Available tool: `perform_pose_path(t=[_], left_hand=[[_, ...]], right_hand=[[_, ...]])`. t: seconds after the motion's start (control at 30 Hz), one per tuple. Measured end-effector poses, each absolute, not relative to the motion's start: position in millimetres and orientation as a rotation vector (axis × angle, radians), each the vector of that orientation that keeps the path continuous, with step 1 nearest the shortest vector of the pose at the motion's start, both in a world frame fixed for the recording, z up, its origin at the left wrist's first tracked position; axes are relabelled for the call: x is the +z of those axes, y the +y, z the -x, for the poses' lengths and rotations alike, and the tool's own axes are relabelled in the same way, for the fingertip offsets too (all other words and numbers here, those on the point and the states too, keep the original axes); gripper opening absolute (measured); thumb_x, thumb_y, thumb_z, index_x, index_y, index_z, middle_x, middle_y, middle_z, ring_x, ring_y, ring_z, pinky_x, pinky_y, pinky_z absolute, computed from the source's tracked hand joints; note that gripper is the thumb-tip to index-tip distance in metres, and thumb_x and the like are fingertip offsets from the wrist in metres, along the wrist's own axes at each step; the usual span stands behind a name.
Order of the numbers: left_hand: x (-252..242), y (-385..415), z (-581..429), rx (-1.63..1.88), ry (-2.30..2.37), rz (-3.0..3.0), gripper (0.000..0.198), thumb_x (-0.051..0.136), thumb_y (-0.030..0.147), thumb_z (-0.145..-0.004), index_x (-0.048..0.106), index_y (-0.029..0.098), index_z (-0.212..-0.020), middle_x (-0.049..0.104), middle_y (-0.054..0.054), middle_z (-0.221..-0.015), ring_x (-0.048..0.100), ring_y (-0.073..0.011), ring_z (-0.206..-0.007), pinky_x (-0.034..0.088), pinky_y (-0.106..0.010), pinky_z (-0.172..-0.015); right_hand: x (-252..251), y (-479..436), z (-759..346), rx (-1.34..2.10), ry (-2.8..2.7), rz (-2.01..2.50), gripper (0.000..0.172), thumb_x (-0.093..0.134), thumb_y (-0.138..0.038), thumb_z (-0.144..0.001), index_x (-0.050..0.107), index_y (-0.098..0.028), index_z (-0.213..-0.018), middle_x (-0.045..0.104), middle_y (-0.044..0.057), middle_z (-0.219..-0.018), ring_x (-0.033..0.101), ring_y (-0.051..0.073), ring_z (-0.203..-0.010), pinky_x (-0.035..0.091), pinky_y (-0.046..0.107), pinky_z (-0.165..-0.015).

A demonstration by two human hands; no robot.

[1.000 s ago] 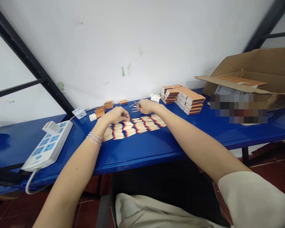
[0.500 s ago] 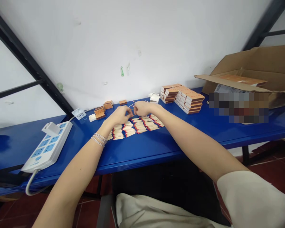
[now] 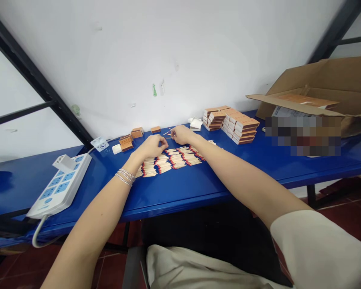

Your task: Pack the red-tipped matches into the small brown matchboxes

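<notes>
My left hand (image 3: 154,146) hovers over the back left of the rows of matches (image 3: 165,162), its thumb and fingers curled together around a match that is mostly hidden. My right hand (image 3: 182,135) is just behind and to the right, fingers pinched at the end of a loose match (image 3: 168,138) on the blue table. More loose matches (image 3: 166,133) lie beside its fingertips. The rows are laid side by side, with red heads lined up; my right forearm covers part of them.
Matchboxes stand in stacks (image 3: 239,126) at the back right, beside a white open matchbox tray (image 3: 195,123). More matchboxes (image 3: 126,142) sit at the back left. A power strip (image 3: 61,184) lies on the left. An open cardboard box (image 3: 307,86) stands at the right.
My right hand has moved slightly back and right, away from my left hand, toward the loose matches. The left hand stays nearly in place.
</notes>
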State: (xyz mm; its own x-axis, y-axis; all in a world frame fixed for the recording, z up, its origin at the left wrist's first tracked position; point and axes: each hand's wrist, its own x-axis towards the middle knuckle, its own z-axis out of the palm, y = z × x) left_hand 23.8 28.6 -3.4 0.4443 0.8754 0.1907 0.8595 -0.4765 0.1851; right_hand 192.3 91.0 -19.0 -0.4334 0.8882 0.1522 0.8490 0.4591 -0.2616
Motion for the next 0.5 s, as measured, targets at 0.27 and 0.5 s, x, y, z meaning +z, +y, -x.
perform_pose_path(t=[0.27,0.5], left_hand=[[-3,30,-19,0.385,1.618,-2.61,0.017,0.058,0.02,-0.084,0.074,0.016,-0.087,0.073,-0.009,-0.092,0.063,-0.02,-0.082,0.047,-0.032,-0.082],[-2,29,-20,0.407,1.59,-2.593,0.015,0.06,0.018,-0.082,0.074,0.016,-0.085,0.073,-0.008,-0.091,0.064,-0.0204,-0.084,0.047,-0.032,-0.081]], right_hand=[[-2,84,-205,0.248,-2.548,1.576,0.021,0.06,-0.012,-0.083,0.075,-0.012,-0.097,0.074,0.015,-0.108,0.069,0.022,-0.099,0.051,0.025,-0.083],[13,83,-227,0.461,-2.71,1.546,0.022,0.068,-0.011,-0.075,0.079,-0.017,-0.093,0.078,0.005,-0.095,0.071,0.019,-0.09,0.052,0.024,-0.077]])
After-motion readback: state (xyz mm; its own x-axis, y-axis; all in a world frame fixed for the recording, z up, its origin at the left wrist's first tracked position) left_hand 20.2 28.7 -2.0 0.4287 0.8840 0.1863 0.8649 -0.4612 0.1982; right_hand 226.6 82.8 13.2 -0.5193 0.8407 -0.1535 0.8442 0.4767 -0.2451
